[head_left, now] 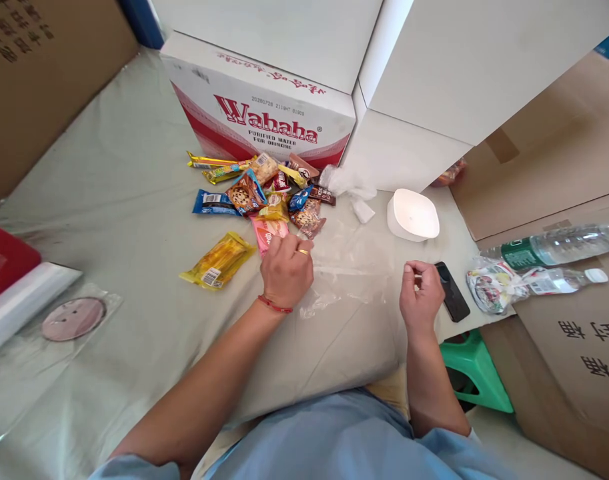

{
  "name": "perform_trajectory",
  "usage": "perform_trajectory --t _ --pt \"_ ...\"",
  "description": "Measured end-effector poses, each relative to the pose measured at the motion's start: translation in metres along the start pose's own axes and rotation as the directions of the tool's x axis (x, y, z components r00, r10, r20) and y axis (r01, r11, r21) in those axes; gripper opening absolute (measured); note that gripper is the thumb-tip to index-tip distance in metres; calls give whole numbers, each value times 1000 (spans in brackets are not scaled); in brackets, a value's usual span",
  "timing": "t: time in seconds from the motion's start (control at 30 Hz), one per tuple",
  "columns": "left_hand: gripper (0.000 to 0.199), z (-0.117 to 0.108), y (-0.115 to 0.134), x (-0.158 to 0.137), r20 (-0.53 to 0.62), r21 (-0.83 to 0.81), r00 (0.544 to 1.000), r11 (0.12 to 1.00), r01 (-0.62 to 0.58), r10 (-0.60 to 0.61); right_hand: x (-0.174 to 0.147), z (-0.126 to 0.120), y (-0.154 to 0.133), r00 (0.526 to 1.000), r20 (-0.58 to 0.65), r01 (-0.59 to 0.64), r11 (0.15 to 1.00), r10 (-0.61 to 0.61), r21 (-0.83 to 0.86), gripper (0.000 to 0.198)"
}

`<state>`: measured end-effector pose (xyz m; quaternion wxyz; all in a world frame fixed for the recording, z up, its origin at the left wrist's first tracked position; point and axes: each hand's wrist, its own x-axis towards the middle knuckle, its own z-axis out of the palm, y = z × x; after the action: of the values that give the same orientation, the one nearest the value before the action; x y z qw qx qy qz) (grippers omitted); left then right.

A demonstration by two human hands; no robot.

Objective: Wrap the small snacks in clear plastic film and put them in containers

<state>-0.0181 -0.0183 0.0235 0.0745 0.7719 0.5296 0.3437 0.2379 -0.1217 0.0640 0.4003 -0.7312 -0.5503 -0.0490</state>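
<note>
My left hand (pixel 287 270), with a ring and a red string bracelet, is closed beside a pink snack packet (pixel 269 233). Its fingertips are hidden, so what they hold, if anything, cannot be made out. Clear plastic film (pixel 341 283) lies flat just right of it. My right hand (pixel 421 297) is curled shut above the table edge, with nothing visible in it. A black phone (pixel 453 293) lies right beside that hand. Beyond my left hand is a pile of wrapped snacks, including a blue cookie packet (pixel 247 193). A yellow packet (pixel 219 261) lies apart, to the left.
A Wahaha water carton (pixel 264 110) stands behind the snacks against white cabinets (pixel 414 140). A white square bowl (pixel 413 217) sits at the right. Farther right are plastic bottles (pixel 559 247) and a green stool (pixel 477 370). A round pink item (pixel 74 319) lies in clear wrap at left.
</note>
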Motion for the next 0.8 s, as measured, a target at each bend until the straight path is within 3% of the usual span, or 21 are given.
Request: perform_trajectory --t 0.07,0.1,0.17,0.23,0.3,0.4,0.5,0.57,0.67,0.73,0.8 --pt "29 3 0 -2 107 -44 978 983 -176 179 -1 5 -16 974 151 163 986 -168 42 21" --pt "30 6 -1 -3 175 -79 952 967 -242 253 -2 8 -20 934 264 233 970 -242 65 23" --pt "37 12 -4 -5 322 -140 887 943 -301 331 -6 12 -16 793 506 328 938 -340 115 33" --pt "54 17 -8 -6 444 -160 833 944 -290 331 -13 9 0 637 682 360 921 -358 148 44" --pt "74 20 -11 -6 523 -162 791 948 -273 317 -20 -2 26 550 772 349 927 -318 133 47" --pt "93 22 -12 -6 582 -159 751 949 -272 312 -25 -28 66 567 795 308 951 -213 35 47" --pt "99 23 -7 -9 589 -136 754 956 -260 289 -17 -49 83 658 736 272 962 -160 -34 39" --pt "95 24 -2 -13 567 -121 779 963 -242 267 -8 -50 72 749 643 233 972 -162 -26 33" --pt "75 25 7 -19 536 -96 810 971 -220 236 11 -30 25 847 498 164 982 -187 90 28" --pt "65 27 11 -23 526 -87 820 973 -214 227 24 -4 -19 841 475 179 961 -261 211 25" --pt "59 30 13 -25 513 -99 825 971 -216 235 34 31 -62 735 542 265 908 -408 325 25"
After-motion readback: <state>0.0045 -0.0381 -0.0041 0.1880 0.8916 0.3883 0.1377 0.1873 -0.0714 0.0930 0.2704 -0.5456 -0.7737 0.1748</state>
